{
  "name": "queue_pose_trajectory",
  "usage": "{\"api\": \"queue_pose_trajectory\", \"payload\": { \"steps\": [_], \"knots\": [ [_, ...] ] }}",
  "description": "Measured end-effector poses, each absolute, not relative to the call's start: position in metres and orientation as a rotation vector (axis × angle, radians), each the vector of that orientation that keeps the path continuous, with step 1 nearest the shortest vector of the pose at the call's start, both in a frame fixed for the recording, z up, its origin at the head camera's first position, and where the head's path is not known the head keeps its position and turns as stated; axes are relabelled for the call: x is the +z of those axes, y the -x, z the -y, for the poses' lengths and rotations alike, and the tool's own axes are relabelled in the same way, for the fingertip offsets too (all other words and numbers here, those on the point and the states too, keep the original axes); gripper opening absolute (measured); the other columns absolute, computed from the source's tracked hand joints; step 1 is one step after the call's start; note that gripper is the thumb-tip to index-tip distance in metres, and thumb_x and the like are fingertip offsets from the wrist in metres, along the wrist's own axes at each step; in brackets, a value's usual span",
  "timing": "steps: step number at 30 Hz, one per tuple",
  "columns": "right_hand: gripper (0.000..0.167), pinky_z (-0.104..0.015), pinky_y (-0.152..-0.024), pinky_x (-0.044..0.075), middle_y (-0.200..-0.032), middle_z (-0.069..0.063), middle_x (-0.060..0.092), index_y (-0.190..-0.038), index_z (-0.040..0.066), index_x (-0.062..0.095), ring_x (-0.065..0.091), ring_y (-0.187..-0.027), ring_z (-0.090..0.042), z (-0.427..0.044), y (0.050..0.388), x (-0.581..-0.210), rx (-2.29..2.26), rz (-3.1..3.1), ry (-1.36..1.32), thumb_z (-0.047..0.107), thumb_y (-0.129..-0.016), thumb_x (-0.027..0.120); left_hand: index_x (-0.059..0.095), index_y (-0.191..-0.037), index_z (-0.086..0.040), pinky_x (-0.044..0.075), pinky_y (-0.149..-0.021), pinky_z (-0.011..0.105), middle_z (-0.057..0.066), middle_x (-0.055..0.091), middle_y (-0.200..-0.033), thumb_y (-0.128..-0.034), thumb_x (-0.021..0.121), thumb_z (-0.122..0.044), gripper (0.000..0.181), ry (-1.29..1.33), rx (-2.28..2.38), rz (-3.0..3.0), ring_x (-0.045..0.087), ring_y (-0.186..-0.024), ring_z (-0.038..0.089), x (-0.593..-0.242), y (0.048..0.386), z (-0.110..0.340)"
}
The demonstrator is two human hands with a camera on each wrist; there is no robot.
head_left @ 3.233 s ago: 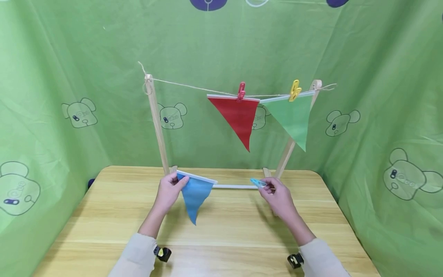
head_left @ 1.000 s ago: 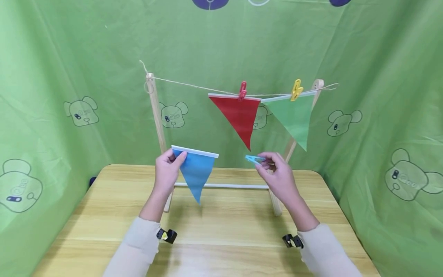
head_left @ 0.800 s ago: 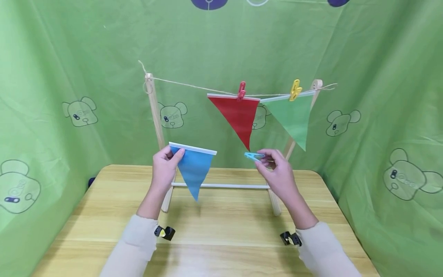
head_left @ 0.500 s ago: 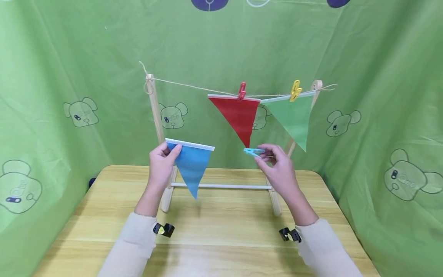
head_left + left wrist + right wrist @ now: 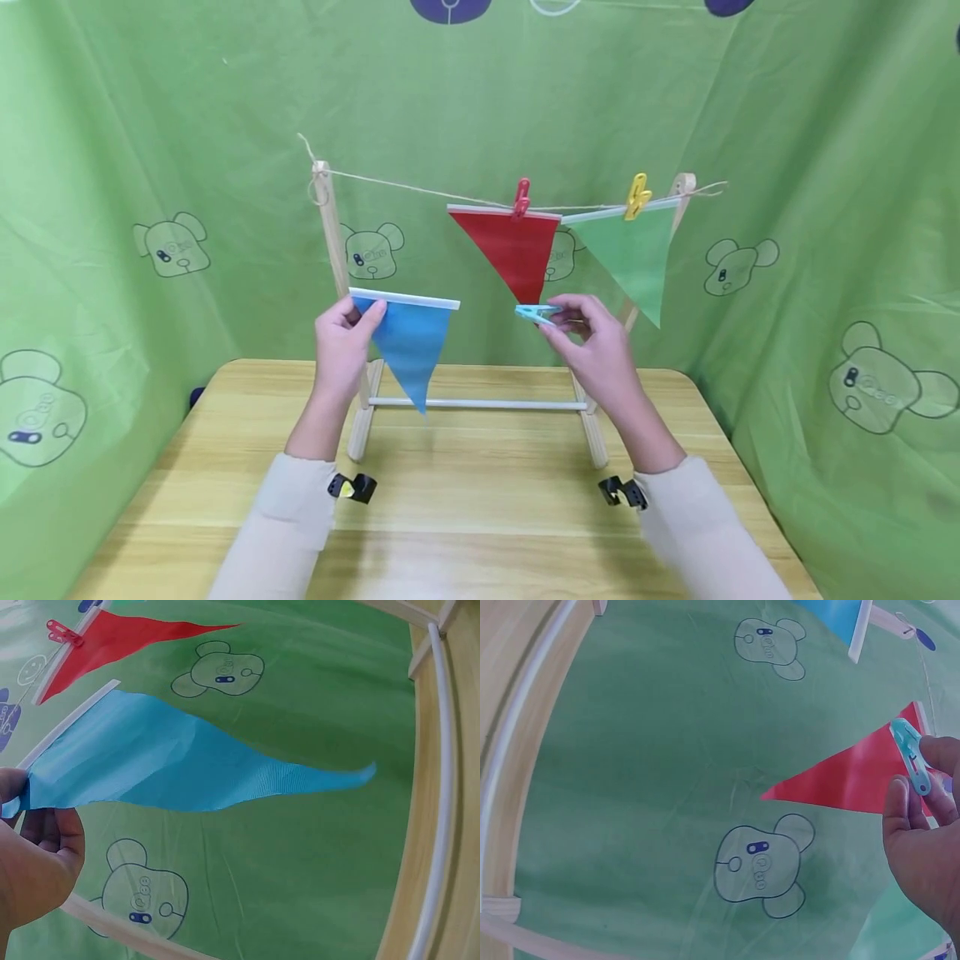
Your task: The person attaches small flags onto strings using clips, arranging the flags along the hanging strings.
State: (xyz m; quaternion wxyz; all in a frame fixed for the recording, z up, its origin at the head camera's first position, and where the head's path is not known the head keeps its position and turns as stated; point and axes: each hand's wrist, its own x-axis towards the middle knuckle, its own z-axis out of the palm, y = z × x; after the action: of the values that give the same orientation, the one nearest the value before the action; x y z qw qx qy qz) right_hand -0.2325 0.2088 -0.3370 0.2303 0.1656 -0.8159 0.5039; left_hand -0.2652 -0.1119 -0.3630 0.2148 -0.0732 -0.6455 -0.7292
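My left hand [image 5: 341, 342] pinches a blue triangular pennant [image 5: 411, 346] near the left end of its white top edge; its point hangs down. The string [image 5: 405, 187] runs above and behind it, apart from the pennant. In my right hand [image 5: 592, 342] is a light-blue clothespin [image 5: 534, 313], pinched between thumb and fingers, its nose pointing left. From the head view it overlaps the lower tip of a red pennant [image 5: 512, 250], which a red clothespin [image 5: 521, 198] fastens to the string. A green pennant [image 5: 630, 254] hangs to the right under a yellow clothespin [image 5: 637, 197].
Two wooden posts, left [image 5: 331, 225] and right [image 5: 682, 200], carry the string and stand on a wooden table [image 5: 480, 508]. A white rod [image 5: 480, 403] joins them low down. Green printed fabric [image 5: 187, 108] surrounds the table. Each wrist wears a small black camera.
Both hands have risen from near the table, the left with the blue pennant and also drifting left, the right with the light-blue clothespin. The hung pennants stay in place.
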Motion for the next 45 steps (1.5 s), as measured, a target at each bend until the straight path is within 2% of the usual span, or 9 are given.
{"api": "queue_pose_trajectory", "payload": {
  "steps": [15, 21, 27, 31, 38, 45],
  "knots": [
    [0.032, -0.013, -0.088, 0.054, -0.115, -0.013, 0.064, -0.123, -0.001, 0.065, 0.066, -0.099, -0.02, -0.198, 0.237, -0.31, 1.223, 2.233, -0.547, 0.002, -0.092, 0.076, 0.071, -0.109, 0.003, 0.059, -0.085, 0.024, -0.004, 0.072, -0.093, -0.0982, 0.071, -0.013, 0.019, 0.202, -2.065, 1.72, 0.065, -0.088, 0.013, -0.344, 0.272, 0.115],
    [0.033, -0.024, -0.091, 0.059, -0.114, -0.013, 0.064, -0.123, -0.001, 0.065, 0.066, -0.1, -0.021, -0.196, 0.238, -0.3, 1.181, 2.239, -0.563, 0.003, -0.093, 0.075, 0.069, -0.113, 0.005, 0.059, -0.087, 0.024, -0.005, 0.072, -0.093, -0.0988, 0.07, -0.013, 0.023, 0.193, -2.116, 1.695, 0.066, -0.089, 0.012, -0.337, 0.273, 0.116],
    [0.033, -0.029, -0.088, 0.061, -0.113, -0.009, 0.067, -0.122, 0.001, 0.067, 0.068, -0.097, -0.017, -0.193, 0.239, -0.29, 1.118, 2.237, -0.565, 0.004, -0.091, 0.078, 0.071, -0.108, -0.003, 0.06, -0.087, 0.025, 0.0, 0.071, -0.097, -0.099, 0.07, -0.012, 0.013, 0.175, -2.181, 1.656, 0.066, -0.091, 0.014, -0.33, 0.276, 0.115],
    [0.033, -0.027, -0.088, 0.06, -0.113, -0.008, 0.066, -0.121, 0.003, 0.067, 0.069, -0.097, -0.017, -0.19, 0.239, -0.282, 1.099, 2.239, -0.594, 0.005, -0.091, 0.079, 0.072, -0.107, -0.005, 0.06, -0.088, 0.026, 0.002, 0.071, -0.099, -0.0992, 0.069, -0.012, 0.011, 0.181, -2.214, 1.624, 0.067, -0.092, 0.015, -0.326, 0.278, 0.115],
    [0.032, -0.018, -0.087, 0.056, -0.112, -0.009, 0.066, -0.12, 0.003, 0.067, 0.067, -0.098, -0.017, -0.185, 0.238, -0.27, 1.12, 2.207, -0.647, 0.005, -0.091, 0.079, 0.068, -0.117, 0.001, 0.059, -0.091, 0.027, 0.001, 0.071, -0.103, -0.1009, 0.067, -0.013, 0.022, 0.193, -2.23, 1.595, 0.066, -0.097, 0.015, -0.324, 0.281, 0.116],
    [0.031, -0.013, -0.085, 0.055, -0.111, -0.009, 0.065, -0.12, 0.002, 0.067, 0.065, -0.096, -0.015, -0.181, 0.238, -0.261, 1.121, 2.182, -0.677, 0.006, -0.091, 0.078, 0.068, -0.116, -0.001, 0.059, -0.092, 0.027, 0.0, 0.071, -0.101, -0.1017, 0.066, -0.014, 0.019, 0.208, -2.222, 1.579, 0.066, -0.096, 0.014, -0.321, 0.282, 0.116]
  ]
}}
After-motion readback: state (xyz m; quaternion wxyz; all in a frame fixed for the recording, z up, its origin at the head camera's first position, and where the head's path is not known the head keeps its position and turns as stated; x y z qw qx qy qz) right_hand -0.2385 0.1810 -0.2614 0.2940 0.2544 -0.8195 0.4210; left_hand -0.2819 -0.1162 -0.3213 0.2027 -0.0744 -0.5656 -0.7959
